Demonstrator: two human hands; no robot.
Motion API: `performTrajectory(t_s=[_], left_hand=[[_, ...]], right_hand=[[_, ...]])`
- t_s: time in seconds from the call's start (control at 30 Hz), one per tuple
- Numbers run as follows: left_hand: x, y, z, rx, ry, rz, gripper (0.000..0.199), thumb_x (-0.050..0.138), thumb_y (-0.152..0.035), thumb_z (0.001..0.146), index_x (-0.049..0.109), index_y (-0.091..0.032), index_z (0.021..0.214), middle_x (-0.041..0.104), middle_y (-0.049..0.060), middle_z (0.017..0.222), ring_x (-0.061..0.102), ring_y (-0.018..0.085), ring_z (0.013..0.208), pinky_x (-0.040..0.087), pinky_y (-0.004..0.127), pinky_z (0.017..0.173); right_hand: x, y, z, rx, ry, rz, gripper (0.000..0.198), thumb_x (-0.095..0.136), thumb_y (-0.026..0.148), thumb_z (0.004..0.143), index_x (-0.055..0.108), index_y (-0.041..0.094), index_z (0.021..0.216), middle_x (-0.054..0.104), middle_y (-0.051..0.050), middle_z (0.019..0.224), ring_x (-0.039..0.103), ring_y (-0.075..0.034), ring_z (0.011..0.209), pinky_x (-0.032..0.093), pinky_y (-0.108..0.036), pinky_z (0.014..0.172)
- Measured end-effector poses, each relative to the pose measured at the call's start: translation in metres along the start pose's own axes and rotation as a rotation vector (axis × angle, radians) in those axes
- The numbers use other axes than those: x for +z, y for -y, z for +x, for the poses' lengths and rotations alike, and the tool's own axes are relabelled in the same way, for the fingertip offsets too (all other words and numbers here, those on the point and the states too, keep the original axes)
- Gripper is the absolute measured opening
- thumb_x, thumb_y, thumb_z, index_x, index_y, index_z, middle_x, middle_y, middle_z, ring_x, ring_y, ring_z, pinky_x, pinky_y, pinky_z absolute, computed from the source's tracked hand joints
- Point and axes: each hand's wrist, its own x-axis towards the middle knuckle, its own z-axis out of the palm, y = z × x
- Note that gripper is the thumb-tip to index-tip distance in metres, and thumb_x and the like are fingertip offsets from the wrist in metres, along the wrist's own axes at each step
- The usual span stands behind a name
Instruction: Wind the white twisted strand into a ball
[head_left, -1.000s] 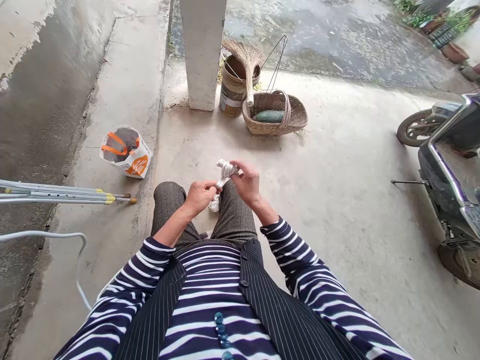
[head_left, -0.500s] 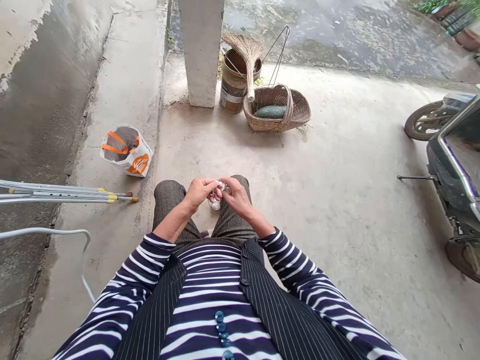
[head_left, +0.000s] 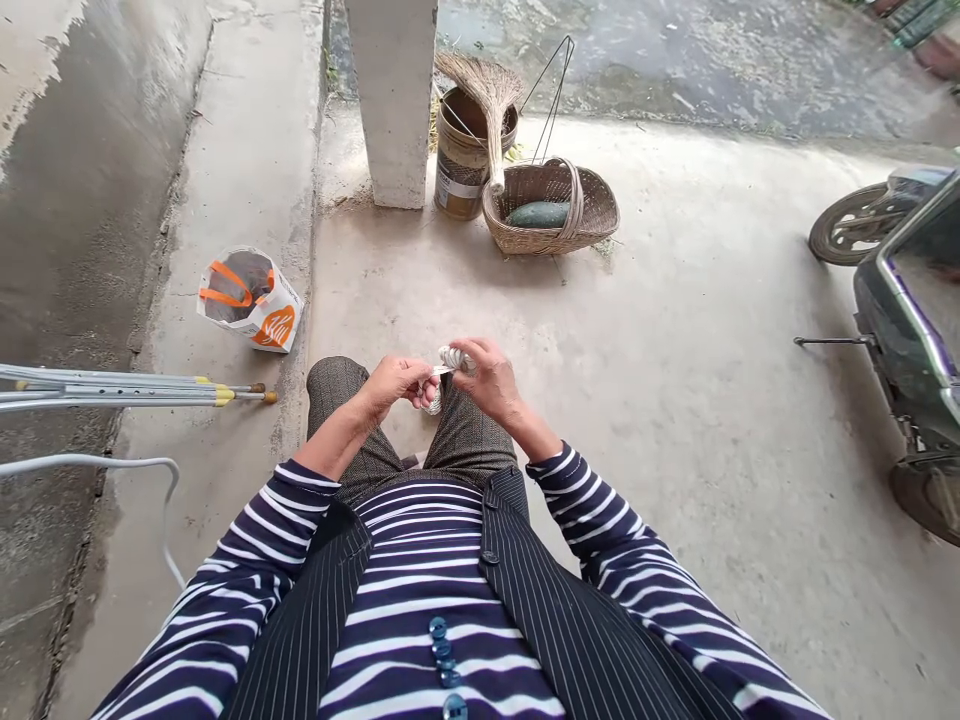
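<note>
A small bundle of white cord (head_left: 454,358) is gripped by my right hand (head_left: 491,380), its wraps showing beyond the fingers. A short white length runs from that bundle to my left hand (head_left: 401,388), whose thumb and fingers are pinched on it. Below the left fingertips, more white looped cord (head_left: 433,404) shows between my knees, partly hidden by the hand. Both hands are close together above my lap, a small gap between them.
To the left are a white and orange bag (head_left: 276,318), grey crutches (head_left: 150,388) and a pale hose (head_left: 97,460). Ahead stand a pillar (head_left: 394,110), a bucket (head_left: 456,175) with a straw broom (head_left: 495,110), and a wicker basket (head_left: 525,240) holding a green gourd (head_left: 540,214). A motorbike (head_left: 911,330) is at right.
My right hand has moved slightly right and apart from the left, so the white bundle and the stretch of cord between the hands now show. The left hand has barely moved.
</note>
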Motion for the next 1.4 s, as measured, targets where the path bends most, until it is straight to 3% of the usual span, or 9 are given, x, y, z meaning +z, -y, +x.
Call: performTrajectory(t_s=[0.17,0.27,0.43,0.53,0.63,0.93,1.03,1.2,1.4], left_hand=[[-0.001,0.001,0.005,-0.026,0.060,-0.031,0.029,0.072,-0.039,0.080,0.069,-0.010,0.076,0.068,0.006,0.061,0.058,0.010,0.050,0.042,0.019,0.048],[-0.008,-0.002,0.003,-0.047,0.211,-0.041,0.036,0.078,-0.045,0.079,0.069,-0.010,0.078,0.067,0.006,0.062,0.058,0.010,0.051,0.042,0.019,0.047],[-0.016,-0.009,-0.015,-0.078,0.410,-0.049,0.039,0.085,-0.047,0.077,0.068,-0.011,0.074,0.067,0.006,0.063,0.060,0.012,0.053,0.045,0.020,0.046],[-0.017,-0.020,-0.027,0.023,0.404,-0.185,0.041,0.083,-0.048,0.078,0.067,-0.011,0.073,0.067,0.006,0.063,0.060,0.013,0.052,0.047,0.022,0.047],[-0.019,-0.036,-0.034,0.220,0.260,-0.361,0.034,0.082,-0.042,0.080,0.069,-0.011,0.081,0.068,0.005,0.067,0.063,0.013,0.056,0.047,0.021,0.047],[-0.031,-0.049,-0.020,0.409,-0.127,-0.419,0.023,0.076,-0.029,0.085,0.070,-0.014,0.101,0.076,0.009,0.096,0.073,0.018,0.087,0.052,0.020,0.058],[-0.045,-0.036,-0.007,0.379,-0.241,-0.251,0.024,0.074,-0.036,0.086,0.070,-0.012,0.089,0.074,0.009,0.083,0.071,0.018,0.075,0.055,0.025,0.058],[-0.060,-0.004,0.013,0.284,-0.490,0.178,0.024,0.077,-0.033,0.077,0.072,-0.011,0.086,0.070,0.007,0.079,0.067,0.019,0.074,0.055,0.025,0.056],[-0.016,0.015,0.009,0.435,-0.119,0.100,0.046,0.080,-0.037,0.072,0.074,-0.014,0.112,0.072,0.011,0.116,0.066,0.026,0.113,0.061,0.030,0.076]], right_hand=[[-0.021,0.009,0.012,-0.184,0.134,-0.263,0.039,0.056,0.003,0.082,0.068,0.017,0.116,0.069,-0.014,0.118,0.056,-0.029,0.112,0.051,-0.041,0.097],[-0.036,0.011,0.020,-0.244,0.181,-0.382,0.034,0.054,0.004,0.085,0.068,0.017,0.112,0.069,-0.015,0.113,0.055,-0.029,0.109,0.053,-0.041,0.092],[-0.071,0.000,0.046,-0.255,-0.024,-0.410,0.039,0.053,0.001,0.083,0.065,0.018,0.115,0.068,-0.015,0.119,0.054,-0.031,0.116,0.050,-0.045,0.098],[-0.077,-0.002,0.049,-0.279,-0.006,-0.367,0.040,0.054,-0.001,0.077,0.065,0.017,0.112,0.070,-0.015,0.114,0.056,-0.031,0.114,0.050,-0.044,0.098],[-0.066,0.003,0.036,-0.261,0.109,-0.249,0.036,0.059,0.002,0.073,0.066,0.017,0.105,0.072,-0.013,0.103,0.061,-0.029,0.106,0.052,-0.040,0.088],[-0.046,0.017,0.004,0.252,0.426,0.543,0.041,0.069,0.013,0.063,0.068,0.020,0.103,0.070,-0.002,0.094,0.066,-0.019,0.086,0.052,-0.029,0.071],[-0.048,0.017,0.007,0.461,0.555,0.826,0.041,0.073,0.017,0.058,0.064,0.019,0.098,0.067,0.001,0.079,0.064,-0.016,0.067,0.054,-0.027,0.057],[-0.054,0.021,0.014,0.616,0.540,0.977,0.035,0.072,0.016,0.053,0.067,0.017,0.087,0.066,0.002,0.071,0.062,-0.014,0.059,0.056,-0.025,0.047],[-0.054,0.030,0.018,0.709,0.523,1.078,0.030,0.072,0.017,0.054,0.069,0.016,0.083,0.065,0.001,0.072,0.061,-0.012,0.058,0.056,-0.022,0.045]])
